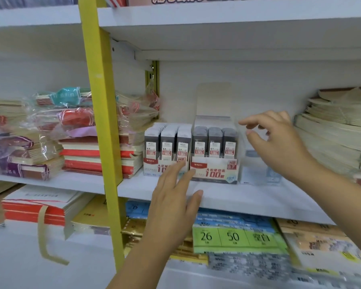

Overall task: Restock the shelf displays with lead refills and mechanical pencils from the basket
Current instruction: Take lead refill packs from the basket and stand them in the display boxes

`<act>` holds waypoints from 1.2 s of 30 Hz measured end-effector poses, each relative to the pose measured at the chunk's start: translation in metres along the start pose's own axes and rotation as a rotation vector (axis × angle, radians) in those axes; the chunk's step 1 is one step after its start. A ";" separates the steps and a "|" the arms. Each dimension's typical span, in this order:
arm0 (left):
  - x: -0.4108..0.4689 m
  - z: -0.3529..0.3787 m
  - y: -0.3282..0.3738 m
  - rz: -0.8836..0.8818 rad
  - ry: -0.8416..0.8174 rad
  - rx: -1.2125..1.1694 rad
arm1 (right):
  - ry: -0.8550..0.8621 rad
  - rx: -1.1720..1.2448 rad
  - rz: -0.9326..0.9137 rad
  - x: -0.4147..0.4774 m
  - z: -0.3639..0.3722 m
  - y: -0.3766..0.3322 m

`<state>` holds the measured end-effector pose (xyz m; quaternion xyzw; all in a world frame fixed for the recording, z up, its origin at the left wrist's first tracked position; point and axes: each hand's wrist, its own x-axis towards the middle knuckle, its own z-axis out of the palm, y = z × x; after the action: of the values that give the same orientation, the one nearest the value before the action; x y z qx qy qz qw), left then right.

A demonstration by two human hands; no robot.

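Two display boxes of lead refills stand side by side on the white shelf, the left display box touching the right display box. The left hand reaches towards their fronts, fingers straight and released, grasping nothing. The right hand hovers just right of them above a clear plastic box, fingers loosely curled and empty.

Bare hands, forearms apparently unsleeved
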<state>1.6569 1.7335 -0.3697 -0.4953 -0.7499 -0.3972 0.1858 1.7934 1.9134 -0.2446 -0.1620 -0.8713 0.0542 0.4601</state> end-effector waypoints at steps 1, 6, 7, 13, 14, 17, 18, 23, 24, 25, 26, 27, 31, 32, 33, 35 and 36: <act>-0.007 -0.006 0.003 0.003 0.030 -0.006 | 0.010 0.098 -0.001 -0.018 -0.005 -0.007; -0.064 -0.017 0.000 0.112 -0.061 0.078 | -0.205 0.511 0.117 -0.120 -0.005 -0.024; -0.082 -0.012 -0.010 0.121 -0.155 0.098 | -0.279 0.537 0.174 -0.141 0.004 -0.020; -0.201 0.041 -0.066 -0.240 -0.727 0.082 | -0.857 0.403 0.664 -0.285 0.087 0.037; -0.220 0.055 -0.072 -0.298 -0.774 0.052 | -0.913 0.387 0.738 -0.315 0.101 0.046; -0.271 0.095 -0.084 -0.487 -0.903 -0.036 | -1.013 0.294 0.869 -0.391 0.138 0.060; -0.287 0.109 -0.088 -0.560 -0.943 -0.067 | -1.039 0.265 0.902 -0.413 0.150 0.064; -0.343 0.157 -0.098 -0.822 -0.993 -0.189 | -1.191 0.214 1.052 -0.488 0.181 0.073; -0.350 0.165 -0.100 -0.852 -1.013 -0.188 | -1.186 0.187 1.049 -0.498 0.185 0.074; -0.357 0.173 -0.102 -0.869 -1.033 -0.173 | -1.170 0.159 1.035 -0.507 0.189 0.075; -0.362 0.180 -0.103 -0.891 -1.053 -0.147 | -1.151 0.133 1.029 -0.515 0.191 0.075; -0.366 0.185 -0.104 -0.922 -1.062 -0.131 | -1.133 0.105 1.033 -0.522 0.192 0.074; -0.377 0.200 -0.105 -1.042 -0.989 -0.159 | -1.099 -0.050 1.051 -0.541 0.200 0.067; -0.380 0.203 -0.105 -1.068 -0.977 -0.159 | -1.080 -0.080 1.058 -0.543 0.202 0.064; -0.383 0.207 -0.106 -1.098 -0.966 -0.151 | -1.058 -0.095 1.059 -0.545 0.205 0.061; -0.385 0.214 -0.105 -1.156 -0.942 -0.123 | -1.036 -0.086 1.052 -0.546 0.208 0.057; -0.384 0.217 -0.104 -1.172 -0.929 -0.104 | -1.025 -0.076 1.049 -0.547 0.210 0.055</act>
<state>1.7585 1.6536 -0.8045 -0.1398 -0.8723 -0.2160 -0.4158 1.9210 1.7945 -0.8063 -0.5278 -0.7864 0.3058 -0.0974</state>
